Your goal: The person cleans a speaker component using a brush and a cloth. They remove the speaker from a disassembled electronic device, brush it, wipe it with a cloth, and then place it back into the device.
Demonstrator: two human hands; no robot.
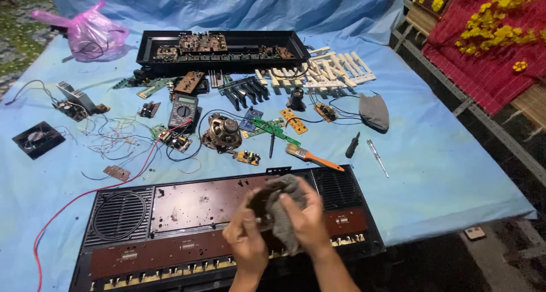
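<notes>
Both hands meet low in the frame's centre: the left hand [248, 245] and right hand [307, 218] are closed together around a grey cloth [282, 204], pressing it onto the brown top panel of a keyboard shell [187, 212]. That shell lies along the desk's [443, 172] lower edge, long axis left to right, speaker grilles at each end. Keys [327, 70], circuit boards and a paintbrush [313, 156] lie removed above it, so reassembly looks far off.
</notes>
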